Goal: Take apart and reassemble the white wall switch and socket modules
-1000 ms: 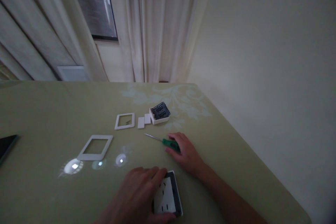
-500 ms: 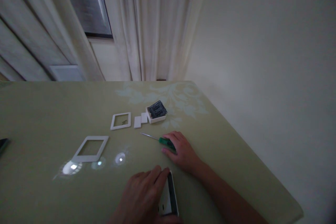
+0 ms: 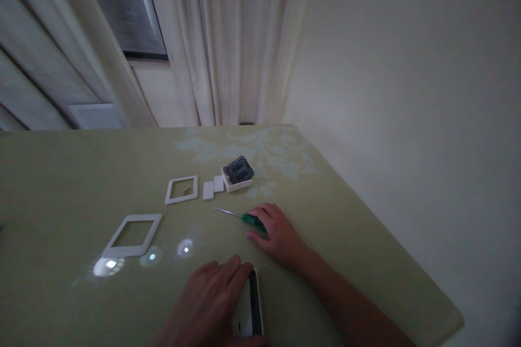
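Observation:
My left hand (image 3: pixel 209 301) is closed over a white wall socket (image 3: pixel 243 314) at the bottom of the view. Its fingers curl over the far edge, and the thumb lies along the near side. A dark gap shows along the socket's right side, and the hand hides much of the rest. Farther forward, my right hand (image 3: pixel 277 233) has its fingers round the green handle of a screwdriver (image 3: pixel 249 219). The thin metal shaft points left, low over the table.
Beyond the screwdriver sits a white box with a dark switch module (image 3: pixel 239 169) tilted on it. Two small white plates (image 3: pixel 208 191) lie beside it. Two white frames (image 3: pixel 150 234) are to the left, with small screws (image 3: pixel 187 191) inside the farther one. A wall stands at right.
The whole view has shifted slightly, so things appear a little farther left. Both hands keep the same grip on the socket and the screwdriver.

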`<state>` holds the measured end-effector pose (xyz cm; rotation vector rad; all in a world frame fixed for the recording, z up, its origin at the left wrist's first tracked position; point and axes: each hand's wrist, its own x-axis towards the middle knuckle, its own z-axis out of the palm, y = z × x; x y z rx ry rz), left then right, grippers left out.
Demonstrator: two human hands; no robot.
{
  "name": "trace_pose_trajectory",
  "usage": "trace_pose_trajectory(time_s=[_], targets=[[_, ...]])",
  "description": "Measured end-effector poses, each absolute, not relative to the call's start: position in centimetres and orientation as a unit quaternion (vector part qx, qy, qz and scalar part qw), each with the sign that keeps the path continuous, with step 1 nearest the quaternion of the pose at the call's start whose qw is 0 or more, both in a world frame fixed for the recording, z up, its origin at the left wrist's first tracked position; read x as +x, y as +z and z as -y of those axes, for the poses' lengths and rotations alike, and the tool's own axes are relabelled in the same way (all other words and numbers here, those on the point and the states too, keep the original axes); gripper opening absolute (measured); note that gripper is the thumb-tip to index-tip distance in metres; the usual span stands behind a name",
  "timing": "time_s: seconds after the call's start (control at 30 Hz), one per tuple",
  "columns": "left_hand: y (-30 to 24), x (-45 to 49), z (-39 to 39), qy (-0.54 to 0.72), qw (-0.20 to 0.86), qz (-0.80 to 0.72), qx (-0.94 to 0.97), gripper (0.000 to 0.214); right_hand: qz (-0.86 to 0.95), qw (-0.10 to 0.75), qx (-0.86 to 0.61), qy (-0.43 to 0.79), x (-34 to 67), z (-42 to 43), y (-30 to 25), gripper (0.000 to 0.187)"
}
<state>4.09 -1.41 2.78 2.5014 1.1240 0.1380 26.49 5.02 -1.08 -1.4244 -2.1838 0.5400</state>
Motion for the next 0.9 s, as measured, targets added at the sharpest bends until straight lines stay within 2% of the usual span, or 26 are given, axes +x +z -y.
trace_pose_trajectory(time_s=[0.13, 0.27, 0.37, 0.43, 0.53, 0.7, 0.9], targets=[[2.0, 3.3, 1.6, 0.102, 0.207, -0.392, 0.891, 0.08, 0.801, 0.234, -0.515, 0.196, 26.4, -5.0, -1.1, 0.045], [1.7, 3.0, 2.0, 0.301, 0.313, -0.415, 0.8, 0.047, 0.802, 0.239, -0.511, 0.195, 26.5, -5.0, -1.1, 0.045], [2.0, 3.2, 1.5, 0.459, 0.475, -0.496, 0.563, 0.029, 0.802, 0.242, -0.509, 0.2, 26.6, -5.0, -1.1, 0.044], [2.5, 3.3, 0.3, 0.535, 0.59, -0.486, 0.361, 0.025, 0.801, 0.239, -0.51, 0.203, 26.6, -5.0, -1.0, 0.044], [3.4, 2.9, -1.8, 0.594, 0.665, -0.432, 0.137, 0.01, 0.801, 0.232, -0.51, 0.208, 26.7, -5.0, -0.9, 0.044], [4.6, 2.2, -3.2, 0.61, 0.69, -0.389, -0.016, 0.025, 0.795, 0.247, -0.51, 0.216, 26.6, -5.1, -0.8, 0.041], [4.6, 3.1, -2.7, 0.609, 0.682, -0.399, -0.069, 0.04, 0.801, 0.378, -0.444, 0.138, 25.6, -3.3, 0.3, 0.041]])
